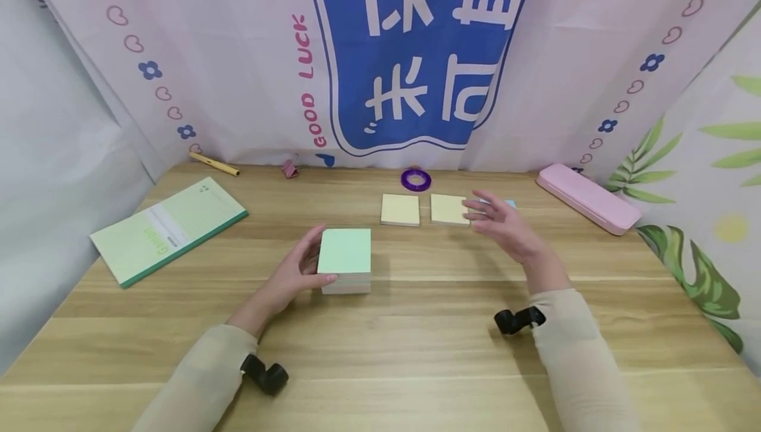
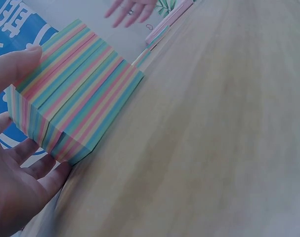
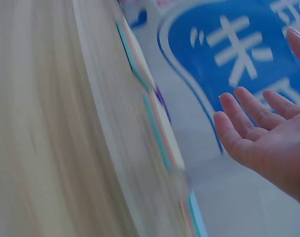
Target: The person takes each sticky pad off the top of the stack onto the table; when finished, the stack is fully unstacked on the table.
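There it was on my head feed: the left hand (image 1: 297, 268) had the green-topped pile of sticky notes (image 1: 345, 250), thumb at the near left corner, fingers curled about its left side. The pile was near the middle of the table (image 1: 380, 366), nearer the person than two yellow pads (image 1: 400, 209); whether its base met the wood, I couldn't tell.

And what stripes on the left wrist feed! Pink, yellow and teal bands ran through the pile's sides, where my head view gave only pale edges.

Across to the right hand (image 1: 505, 228): fingers loosely spread, gripping nothing, up in front of a blue pad (image 1: 510, 203) and hiding most of it. The right wrist feed uncovered more, all three pads in a row with layered coloured edges.

Only from the head did I catch the notebook (image 1: 169, 230), far left, and the yellow pen (image 1: 214, 164) just behind it.
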A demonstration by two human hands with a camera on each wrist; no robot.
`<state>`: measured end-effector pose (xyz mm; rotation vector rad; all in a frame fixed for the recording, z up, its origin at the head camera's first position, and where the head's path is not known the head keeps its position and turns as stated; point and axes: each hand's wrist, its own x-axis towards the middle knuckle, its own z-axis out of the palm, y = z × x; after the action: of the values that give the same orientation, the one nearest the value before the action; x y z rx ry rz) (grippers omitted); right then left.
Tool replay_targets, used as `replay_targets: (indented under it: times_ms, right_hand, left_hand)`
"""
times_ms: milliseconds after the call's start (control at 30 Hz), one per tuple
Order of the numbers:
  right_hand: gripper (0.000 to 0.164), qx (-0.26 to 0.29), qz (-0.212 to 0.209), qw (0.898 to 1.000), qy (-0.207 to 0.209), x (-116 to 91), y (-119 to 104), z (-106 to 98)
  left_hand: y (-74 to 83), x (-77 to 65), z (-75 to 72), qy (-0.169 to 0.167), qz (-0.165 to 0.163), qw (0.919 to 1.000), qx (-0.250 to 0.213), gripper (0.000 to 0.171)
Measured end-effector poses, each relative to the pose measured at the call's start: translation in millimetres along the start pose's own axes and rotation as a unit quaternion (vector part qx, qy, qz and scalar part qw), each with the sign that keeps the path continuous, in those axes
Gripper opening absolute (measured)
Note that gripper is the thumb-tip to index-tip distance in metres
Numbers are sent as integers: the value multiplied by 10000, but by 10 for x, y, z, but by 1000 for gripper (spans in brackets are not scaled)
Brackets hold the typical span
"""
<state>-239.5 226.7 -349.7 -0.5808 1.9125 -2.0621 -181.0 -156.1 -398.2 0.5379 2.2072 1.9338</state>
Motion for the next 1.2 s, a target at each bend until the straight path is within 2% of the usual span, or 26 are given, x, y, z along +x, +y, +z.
replay_targets:
  times_ms: [133, 300, 600, 767, 967, 1100, 1200]
  right_hand:
    - [64, -271, -134, 9982, -514, 125, -9, 379]
    - [72, -544, -76, 9930, -1049, 245, 61, 803]
    - [87, -1357, 361, 9803, -1388, 378, 255, 1335]
    - [94, -1739, 456, 9758, -1241, 408, 323, 1466]
    - [94, -2151, 327, 9703, -1058, 418, 365, 1514]
    - [89, -1891, 439, 9758, -1008, 378, 282, 1498]
    - [87, -1461, 593, 9820, -1042, 364, 217, 1434]
  left_hand:
    - [4, 0, 4, -11, 33, 10000, -17, 86]
    - [11, -4, 10, -21, 32, 10000, -37, 86]
    - [12, -5, 10, 11, 26, 10000, 21, 86]
    - [24, -9, 12, -19, 7, 10000, 11, 86]
    - [19, -10, 5, -14, 23, 10000, 45, 85]
    - [0, -1, 3, -30, 3, 10000, 87, 84]
    - [22, -2, 11, -32, -11, 10000, 87, 84]
